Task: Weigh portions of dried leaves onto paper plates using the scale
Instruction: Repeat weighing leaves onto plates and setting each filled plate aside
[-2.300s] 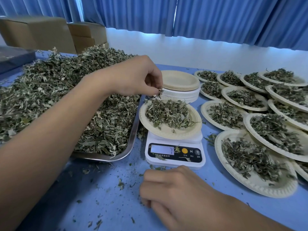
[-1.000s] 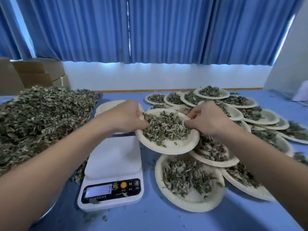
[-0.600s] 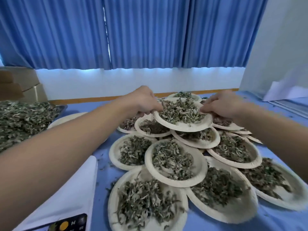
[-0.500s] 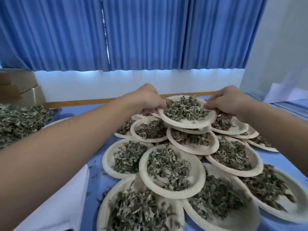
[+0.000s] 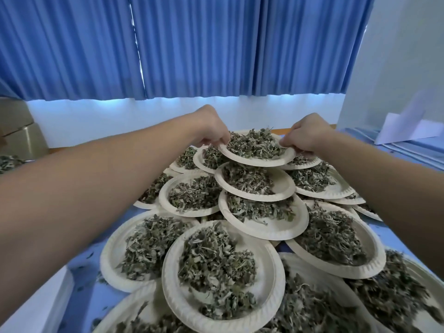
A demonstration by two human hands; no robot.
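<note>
A paper plate (image 5: 258, 161) heaped with dried leaves (image 5: 253, 143) hangs above the far end of the spread of filled plates. My left hand (image 5: 211, 129) pinches its left rim and my right hand (image 5: 306, 135) pinches its right rim. Both arms stretch far forward. The held plate overlaps other filled plates beneath it; I cannot tell whether it touches them. A white corner of the scale (image 5: 36, 306) shows at the bottom left, its top bare. The loose leaf pile (image 5: 8, 162) is just visible at the left edge.
Several filled paper plates (image 5: 223, 267) overlap one another across the blue table (image 5: 81, 258), from the near edge to the far wall. Cardboard boxes (image 5: 21, 138) stand at the far left. Folded white paper (image 5: 408, 131) lies at the far right. Blue curtains hang behind.
Both hands lifted the filled plate off the scale and carried it right and away to the far end of the plates. It has moved a little farther since half a second ago.
</note>
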